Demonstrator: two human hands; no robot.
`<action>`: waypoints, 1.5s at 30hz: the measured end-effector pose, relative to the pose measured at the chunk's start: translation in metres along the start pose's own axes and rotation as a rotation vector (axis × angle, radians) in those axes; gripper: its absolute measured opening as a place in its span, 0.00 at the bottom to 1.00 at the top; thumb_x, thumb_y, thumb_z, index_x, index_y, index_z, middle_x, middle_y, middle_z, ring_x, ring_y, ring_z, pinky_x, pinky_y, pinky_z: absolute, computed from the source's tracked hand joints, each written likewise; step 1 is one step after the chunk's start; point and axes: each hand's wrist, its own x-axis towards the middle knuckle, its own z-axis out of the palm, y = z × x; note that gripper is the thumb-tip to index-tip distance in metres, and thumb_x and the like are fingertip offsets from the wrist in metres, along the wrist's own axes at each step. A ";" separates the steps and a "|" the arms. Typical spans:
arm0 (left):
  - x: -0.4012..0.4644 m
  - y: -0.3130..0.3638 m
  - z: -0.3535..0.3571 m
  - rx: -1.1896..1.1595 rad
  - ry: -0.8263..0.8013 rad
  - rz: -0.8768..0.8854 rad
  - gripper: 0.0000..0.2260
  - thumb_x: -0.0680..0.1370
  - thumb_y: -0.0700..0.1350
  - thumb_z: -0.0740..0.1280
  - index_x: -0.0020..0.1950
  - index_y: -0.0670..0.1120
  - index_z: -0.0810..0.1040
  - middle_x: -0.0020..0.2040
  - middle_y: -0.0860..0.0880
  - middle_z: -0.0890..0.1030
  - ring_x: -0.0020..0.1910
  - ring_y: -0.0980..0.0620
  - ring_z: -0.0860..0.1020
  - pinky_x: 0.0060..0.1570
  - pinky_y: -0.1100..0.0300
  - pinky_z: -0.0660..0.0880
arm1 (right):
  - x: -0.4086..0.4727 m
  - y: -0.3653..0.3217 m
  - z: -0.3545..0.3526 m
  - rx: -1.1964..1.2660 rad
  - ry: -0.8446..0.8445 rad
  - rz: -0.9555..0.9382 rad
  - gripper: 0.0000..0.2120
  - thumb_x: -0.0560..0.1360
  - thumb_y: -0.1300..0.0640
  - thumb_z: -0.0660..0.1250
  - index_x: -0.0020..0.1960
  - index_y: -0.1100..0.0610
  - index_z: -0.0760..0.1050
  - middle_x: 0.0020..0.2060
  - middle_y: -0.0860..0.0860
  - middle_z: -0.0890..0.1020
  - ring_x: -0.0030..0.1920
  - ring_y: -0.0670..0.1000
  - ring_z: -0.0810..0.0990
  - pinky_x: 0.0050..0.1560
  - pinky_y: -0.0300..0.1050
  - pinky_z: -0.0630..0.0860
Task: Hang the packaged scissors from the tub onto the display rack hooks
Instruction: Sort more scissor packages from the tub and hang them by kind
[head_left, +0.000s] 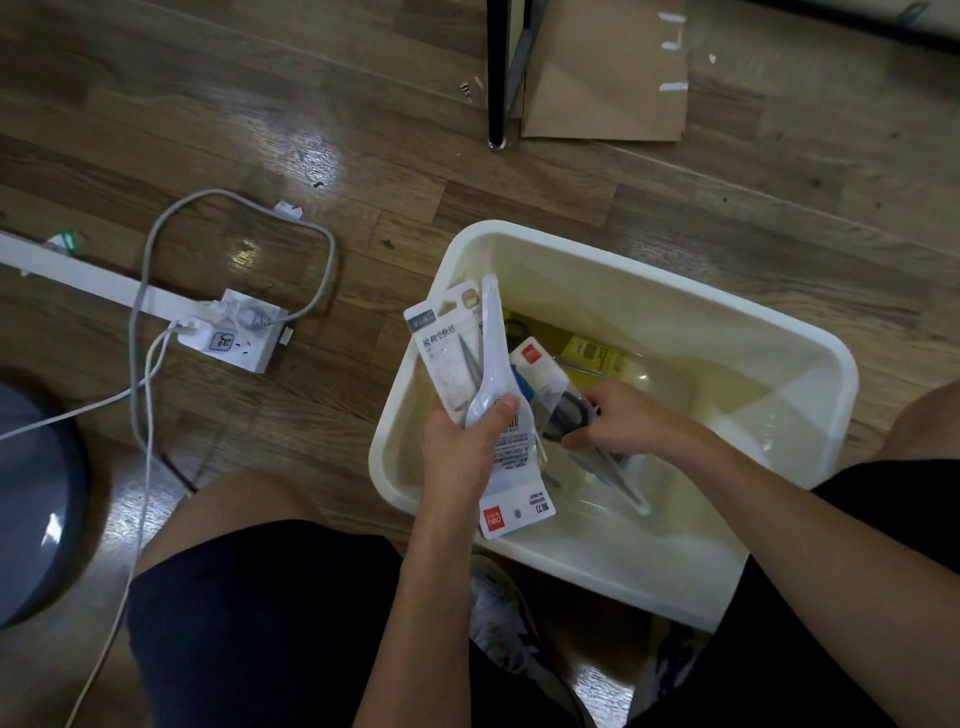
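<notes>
Overhead, the brown wood-plank floor (395, 171) fills the view, with the person's two bare knees and dark shorts at the lower edge. The cream rectangular plastic tub (691, 291) sits on the floor just in front of the knees, its near wall partly hidden by both forearms. A flat brown cardboard sheet (608, 78) lies at the top of the view, with a black metal furniture leg (497, 73) standing at its left edge. A rounded dark grey object (36, 499) occupies the lower left. A white power strip (234, 332) lies left of the tub, well apart from it, with grey and white cables (150, 270) looping across the floor and a white flat rail (78, 275) running up to it. The left hand (467, 452) is clamped on a bundle of white card-backed scissor packages (467, 358), thumb pressed across the front, held above the tub's left wall; one package hangs inverted below the hand. The right hand (623, 421) reaches inside the tub, fingers curled round a clear-packed pair of black-handled scissors (571, 410), whose blades point toward the near wall. A yellow scissor package (592, 353) lies on the tub floor beyond both hands, partly screened by the held bundle.
</notes>
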 end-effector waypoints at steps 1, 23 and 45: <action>0.000 0.000 -0.001 0.003 0.000 -0.001 0.17 0.77 0.45 0.78 0.66 0.51 0.82 0.53 0.51 0.88 0.50 0.53 0.87 0.42 0.59 0.81 | 0.003 0.000 0.009 0.013 -0.034 0.014 0.08 0.71 0.55 0.79 0.48 0.52 0.82 0.43 0.52 0.85 0.44 0.52 0.83 0.42 0.45 0.80; 0.001 -0.006 0.005 0.009 0.031 0.009 0.17 0.77 0.41 0.77 0.65 0.47 0.82 0.54 0.47 0.88 0.47 0.53 0.87 0.36 0.65 0.82 | 0.034 0.014 0.067 -0.174 0.195 0.027 0.14 0.78 0.45 0.70 0.47 0.57 0.83 0.50 0.55 0.80 0.49 0.58 0.82 0.42 0.50 0.77; 0.008 -0.013 0.011 0.046 0.003 -0.022 0.19 0.77 0.43 0.78 0.66 0.50 0.80 0.56 0.48 0.87 0.54 0.46 0.86 0.52 0.47 0.84 | 0.032 0.012 0.032 -0.223 0.349 0.078 0.32 0.71 0.38 0.76 0.67 0.55 0.71 0.62 0.59 0.70 0.52 0.60 0.77 0.44 0.50 0.75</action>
